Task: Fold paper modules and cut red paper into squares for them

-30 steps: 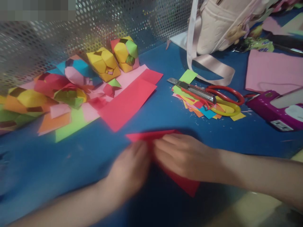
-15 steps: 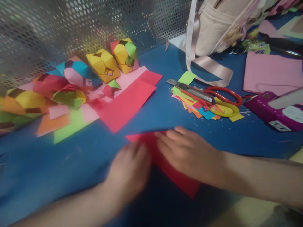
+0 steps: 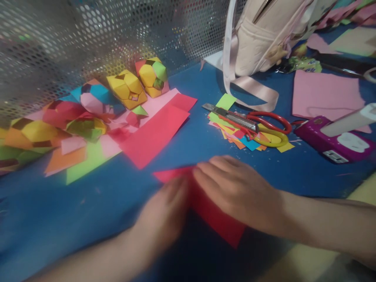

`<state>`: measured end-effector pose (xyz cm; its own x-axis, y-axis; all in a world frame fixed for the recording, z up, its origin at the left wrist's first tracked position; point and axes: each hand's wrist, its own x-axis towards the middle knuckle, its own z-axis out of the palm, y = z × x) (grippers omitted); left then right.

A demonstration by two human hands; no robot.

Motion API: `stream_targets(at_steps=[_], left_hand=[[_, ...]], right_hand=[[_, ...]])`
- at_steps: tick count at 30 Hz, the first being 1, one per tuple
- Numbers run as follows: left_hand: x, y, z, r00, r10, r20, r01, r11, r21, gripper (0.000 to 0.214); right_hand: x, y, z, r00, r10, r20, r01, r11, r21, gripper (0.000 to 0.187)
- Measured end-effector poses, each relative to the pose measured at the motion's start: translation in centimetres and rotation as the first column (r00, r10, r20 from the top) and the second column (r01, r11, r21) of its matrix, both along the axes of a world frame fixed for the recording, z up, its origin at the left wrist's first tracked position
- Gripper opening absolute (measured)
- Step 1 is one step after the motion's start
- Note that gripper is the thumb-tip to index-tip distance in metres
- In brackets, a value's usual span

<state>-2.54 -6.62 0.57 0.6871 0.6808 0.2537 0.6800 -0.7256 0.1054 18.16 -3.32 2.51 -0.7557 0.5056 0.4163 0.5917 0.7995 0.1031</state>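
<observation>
A red sheet of paper (image 3: 219, 221) lies on the blue table (image 3: 88, 207) in front of me. My right hand (image 3: 237, 188) lies flat on it, fingers stretched out and pressing its upper part. My left hand (image 3: 164, 213) rests on the paper's left side; it is smeared by motion, and its fingers seem to press down on the sheet. Much of the paper is hidden under both hands.
Folded coloured paper shapes (image 3: 126, 88) and loose sheets (image 3: 152, 133) lie at the back left by a perforated metal screen (image 3: 102, 35). Red-and-yellow scissors (image 3: 270, 129) and a cutter (image 3: 232, 113) lie on scraps. A bag (image 3: 264, 35), pink paper (image 3: 326, 94) and a purple device (image 3: 335, 141) sit right.
Both hands stay on the red paper with small shifts; the left hand has slid slightly. The view has tilted a little, so the table things sit lower and further left.
</observation>
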Motion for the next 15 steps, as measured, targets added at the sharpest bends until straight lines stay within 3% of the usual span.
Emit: stream_targets(at_steps=[3,6,15], left_hand=[[-0.2,0.2,-0.4,0.997,-0.076,0.013,0.077,0.994,-0.077,0.043],[-0.1,0.5,-0.1,0.996,-0.087,0.001,0.086,0.99,-0.111,0.04],[-0.1,0.1,-0.1,0.993,-0.032,-0.11,0.026,0.998,-0.058,0.037]], right_hand=[[-0.8,-0.2,-1.3,0.994,0.107,-0.027,-0.107,0.994,-0.006,0.031],[-1.1,-0.4,-2.3,0.992,0.118,0.049,-0.119,0.993,0.014,0.034],[-1.4,-0.7,-2.0,0.983,0.094,0.156,-0.104,0.993,0.057,0.034]])
